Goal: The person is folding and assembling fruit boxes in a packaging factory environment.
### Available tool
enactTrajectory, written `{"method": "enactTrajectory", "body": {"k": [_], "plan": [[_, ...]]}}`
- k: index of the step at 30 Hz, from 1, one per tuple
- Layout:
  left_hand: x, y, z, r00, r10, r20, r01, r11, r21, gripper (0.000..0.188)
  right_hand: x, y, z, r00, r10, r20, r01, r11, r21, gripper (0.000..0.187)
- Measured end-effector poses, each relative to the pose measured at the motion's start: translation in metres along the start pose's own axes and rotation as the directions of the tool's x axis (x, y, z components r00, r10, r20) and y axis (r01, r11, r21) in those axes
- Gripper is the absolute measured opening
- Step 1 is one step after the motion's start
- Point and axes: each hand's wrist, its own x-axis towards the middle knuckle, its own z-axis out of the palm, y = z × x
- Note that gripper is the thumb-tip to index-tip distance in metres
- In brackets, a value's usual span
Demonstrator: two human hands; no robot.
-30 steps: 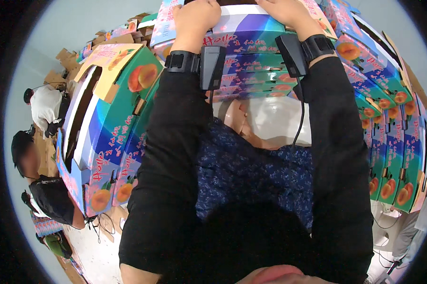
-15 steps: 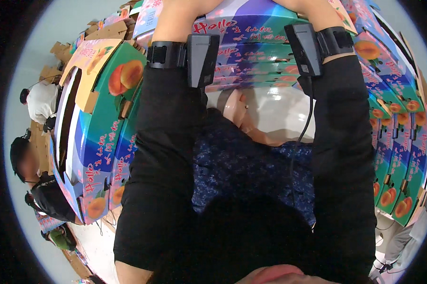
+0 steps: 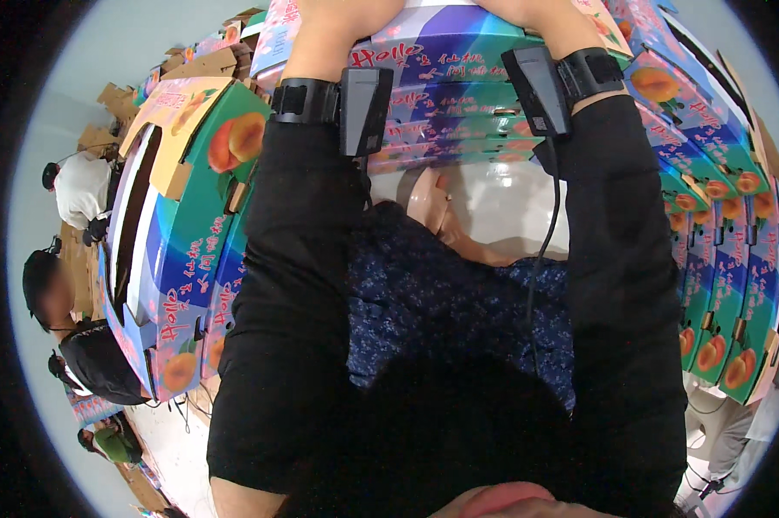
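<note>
Both my arms reach forward over a stack of colourful printed cardboard fruit boxes. My left hand (image 3: pixel 352 15) lies at the left of the top box (image 3: pixel 445 52), at the upper edge of the view. Toward the right of the same box is my right hand (image 3: pixel 532 12). The fingers of both hands run out of the picture, so their grip is hidden. Each wrist wears a black strap with a dark grey device, the left device (image 3: pixel 365 110) and the right device (image 3: pixel 536 91). A cable hangs from the right one.
Close on my left stands a fruit-box stack (image 3: pixel 195 259) with a peach picture. More stacked boxes (image 3: pixel 722 285) rise on my right. Beyond the left stack are a person in a black cap (image 3: pixel 48 289) and a person in white (image 3: pixel 80 190). White floor (image 3: pixel 506 207) shows below.
My right forearm has shifted slightly to the left, bringing the wrists a little closer together. The surrounding boxes sit slightly differently in the picture. Both hands stay at the top box.
</note>
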Motion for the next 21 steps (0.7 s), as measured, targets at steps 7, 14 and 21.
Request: {"method": "enactTrajectory", "body": {"k": [7, 14, 21], "plan": [[0.019, -0.027, 0.023, 0.982, 0.188, 0.034, -0.189, 0.935, 0.301, 0.060, -0.009, -0.005, -0.002, 0.992, -0.040, -0.121, 0.045, 0.998, 0.036, 0.056], [0.013, -0.016, 0.014, 0.985, 0.109, -0.136, -0.095, 0.990, 0.108, 0.065, -0.024, -0.010, -0.014, 0.901, 0.009, -0.435, 0.054, 0.990, 0.133, 0.038], [0.013, -0.034, 0.011, 0.972, 0.085, -0.220, -0.168, 0.904, -0.393, 0.040, 0.007, 0.005, 0.022, 0.852, 0.060, -0.520, -0.091, 0.995, -0.033, 0.073]]}}
